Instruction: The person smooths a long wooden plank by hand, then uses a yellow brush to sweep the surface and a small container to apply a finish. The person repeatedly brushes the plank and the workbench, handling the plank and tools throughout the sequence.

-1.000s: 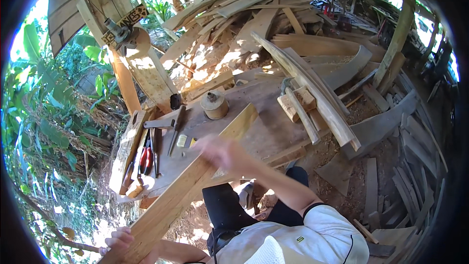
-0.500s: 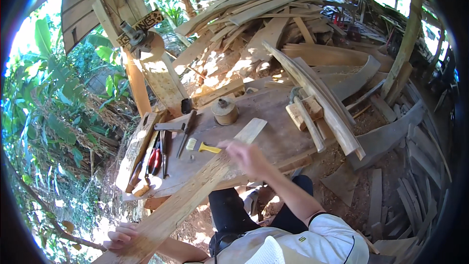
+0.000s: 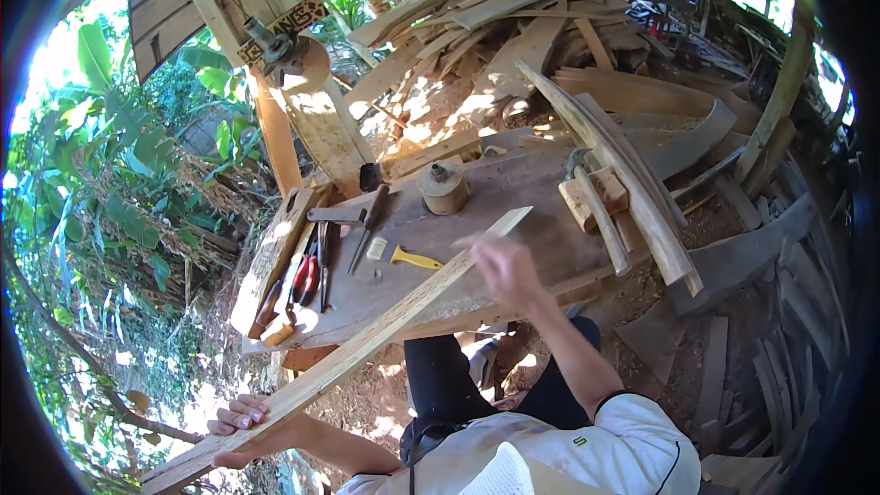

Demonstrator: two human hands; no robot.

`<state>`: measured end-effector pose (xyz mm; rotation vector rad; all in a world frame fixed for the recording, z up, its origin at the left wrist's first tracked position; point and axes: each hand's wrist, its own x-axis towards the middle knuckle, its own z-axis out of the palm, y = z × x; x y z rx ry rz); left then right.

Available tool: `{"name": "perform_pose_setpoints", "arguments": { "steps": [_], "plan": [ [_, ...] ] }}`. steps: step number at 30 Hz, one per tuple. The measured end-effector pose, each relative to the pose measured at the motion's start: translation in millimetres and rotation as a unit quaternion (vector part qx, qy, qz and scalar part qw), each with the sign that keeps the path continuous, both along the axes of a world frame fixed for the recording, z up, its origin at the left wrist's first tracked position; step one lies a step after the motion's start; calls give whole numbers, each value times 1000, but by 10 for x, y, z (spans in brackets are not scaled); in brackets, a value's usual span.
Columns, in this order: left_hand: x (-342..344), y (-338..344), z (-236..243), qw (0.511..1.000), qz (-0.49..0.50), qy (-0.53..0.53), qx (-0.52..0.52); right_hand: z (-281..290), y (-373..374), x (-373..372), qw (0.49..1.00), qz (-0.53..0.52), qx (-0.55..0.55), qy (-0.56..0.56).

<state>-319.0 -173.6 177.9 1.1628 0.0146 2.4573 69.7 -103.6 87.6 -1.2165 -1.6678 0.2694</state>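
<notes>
My left hand (image 3: pixel 240 425) grips a long, narrow pale plank (image 3: pixel 385 319) at the lower left, its far end slanting over the workbench (image 3: pixel 376 282). My right hand (image 3: pixel 509 270) is at the plank's upper part, fingers bent and blurred, so their hold is unclear. A yellow-handled paintbrush (image 3: pixel 417 258) lies just beyond the plank. To its left are red-and-black pliers (image 3: pixel 306 277), long slim tools (image 3: pixel 365 231) and a wooden block (image 3: pixel 268 284). A round wooden object (image 3: pixel 444 194) with a knob stands near the bench's middle.
Curved timbers (image 3: pixel 623 183) lie across the bench's right end. A big pile of boards (image 3: pixel 477 18) rises behind, and offcuts (image 3: pixel 779 348) lie at the right. A post (image 3: pixel 325 147) with a metal fitting stands back left, beside dense plants (image 3: pixel 119 174). My legs (image 3: pixel 435 376) are below.
The plank has shifted and turned, now appearing narrower. My right hand has moved rightward and upward along with it. The yellow brush, partly hidden earlier, shows fully. The view has shifted slightly.
</notes>
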Motion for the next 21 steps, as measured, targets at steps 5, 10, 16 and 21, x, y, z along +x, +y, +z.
{"name": "perform_pose_setpoints", "arguments": {
  "steps": [5, 10, 16, 21],
  "plan": [
    [-70, 8, -16, 997, 61, -37, -12, 104, -145, -314, 985, 108, 130, 14],
    [40, 174, -93, 994, 77, -45, -60, -195, 156, 248, 997, -60, 48, 27],
    [-21, 76, 30, 993, 87, -40, -66, -107, 104, 78, 997, 53, 60, 3],
    [-34, 70, 2, 992, 80, -57, -74, -199, 181, 181, 999, -40, 11, 11]
  ]
}}
